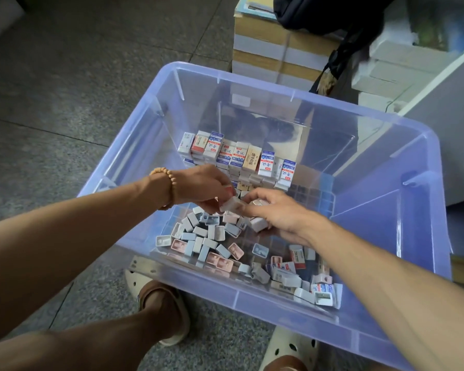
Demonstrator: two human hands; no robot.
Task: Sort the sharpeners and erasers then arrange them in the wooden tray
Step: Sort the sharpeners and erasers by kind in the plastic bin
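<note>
From the head view, both hands met mid-bin — the left hand [201,187] pinched a pale sharpener [232,204], the right hand [272,212] curled its fingers [252,195] round several more. Erasers [236,156] stood stacked in rows at the far side of the clear bin [386,210]; loose sharpeners [201,242] and a mixed heap [300,274] remained — roughly half sorted, by my reckoning. No wooden tray was visible.

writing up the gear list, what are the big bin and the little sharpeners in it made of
Storage bin: translucent bluish plastic, glossy; the floor and the stacked boxes behind show through its walls, which carry moulded ribs. Sharpeners: apparently matte pastel plastic shells in grey-blue, pink and white; a blade shows in one, probably metal.
</note>
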